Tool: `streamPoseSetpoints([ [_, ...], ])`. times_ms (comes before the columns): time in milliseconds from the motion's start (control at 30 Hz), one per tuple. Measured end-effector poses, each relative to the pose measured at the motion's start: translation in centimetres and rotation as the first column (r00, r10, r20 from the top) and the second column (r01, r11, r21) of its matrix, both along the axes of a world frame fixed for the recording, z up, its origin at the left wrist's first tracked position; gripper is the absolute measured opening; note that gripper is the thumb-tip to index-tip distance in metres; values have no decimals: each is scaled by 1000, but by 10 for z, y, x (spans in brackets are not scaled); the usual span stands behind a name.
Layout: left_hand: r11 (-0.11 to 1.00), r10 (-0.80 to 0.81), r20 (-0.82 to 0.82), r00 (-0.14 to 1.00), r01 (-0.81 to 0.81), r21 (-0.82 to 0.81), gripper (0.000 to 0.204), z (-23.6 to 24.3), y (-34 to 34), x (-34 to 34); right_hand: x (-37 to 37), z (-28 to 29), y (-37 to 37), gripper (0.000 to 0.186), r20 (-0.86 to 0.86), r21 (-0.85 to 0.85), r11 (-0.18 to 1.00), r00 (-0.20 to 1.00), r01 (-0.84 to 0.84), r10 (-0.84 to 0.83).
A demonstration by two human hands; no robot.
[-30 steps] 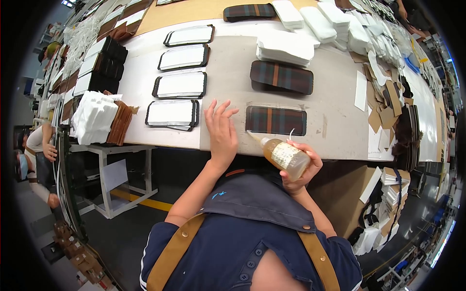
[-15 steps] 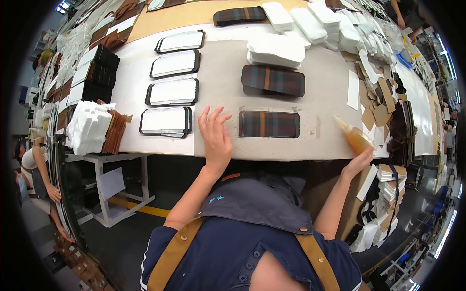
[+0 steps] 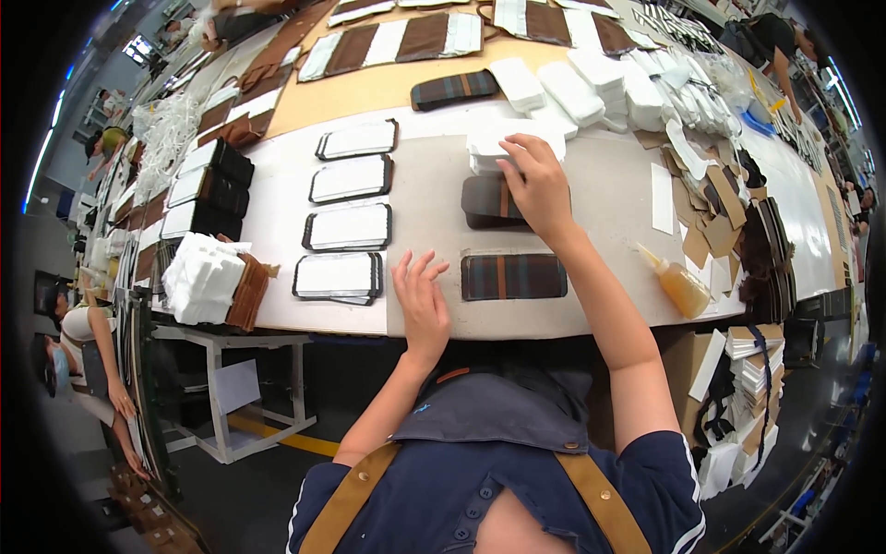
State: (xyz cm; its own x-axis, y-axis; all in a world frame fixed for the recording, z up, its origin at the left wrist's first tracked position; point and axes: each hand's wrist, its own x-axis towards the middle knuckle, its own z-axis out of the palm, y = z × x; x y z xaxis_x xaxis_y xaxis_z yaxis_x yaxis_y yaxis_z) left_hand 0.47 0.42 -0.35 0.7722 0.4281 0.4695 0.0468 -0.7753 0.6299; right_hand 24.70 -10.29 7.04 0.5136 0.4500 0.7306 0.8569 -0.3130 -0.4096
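I see the right hand point(image 3: 540, 185) toward 1 o'clock, over the white pad stack point(image 3: 486, 146), thumb and fingers apart; I cannot tell whether they touch it. That stack's long axis runs 9 to 3 o'clock. At its 6 o'clock lies the folded plaid piece point(image 3: 482, 203), partly under my view of the hand, and beyond that the flat plaid panel point(image 3: 514, 278), long axis also 9 to 3, its orange stripe running 12 to 6. At the panel's 8 o'clock, I have the left hand point(image 3: 424, 305) with fingers spread. The glue bottle point(image 3: 684, 292) sits on the tabletop point(image 3: 614, 185) toward 3 o'clock, nozzle pointing to 10.
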Motion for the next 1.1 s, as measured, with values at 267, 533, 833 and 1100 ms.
streamPoseSetpoints([
  [267,1000,-20,6,1000,20,-18,29,2,2,-5,33,-28,19,6,-18,-43,999,1000,-5,4],
  [533,972,-217,149,965,228,-54,32,51,16,53,58,-29,16,14,-342,55,995,935,-85,99],
  [833,916,-169,-16,985,163,367,43,45,29,162,78,-20,-17,21,-689,618,746,628,249,362],
  [1100,881,-441,194,876,464,-90,48,82,-13,132,23,22,-92,16,-446,773,573,876,274,183],
])
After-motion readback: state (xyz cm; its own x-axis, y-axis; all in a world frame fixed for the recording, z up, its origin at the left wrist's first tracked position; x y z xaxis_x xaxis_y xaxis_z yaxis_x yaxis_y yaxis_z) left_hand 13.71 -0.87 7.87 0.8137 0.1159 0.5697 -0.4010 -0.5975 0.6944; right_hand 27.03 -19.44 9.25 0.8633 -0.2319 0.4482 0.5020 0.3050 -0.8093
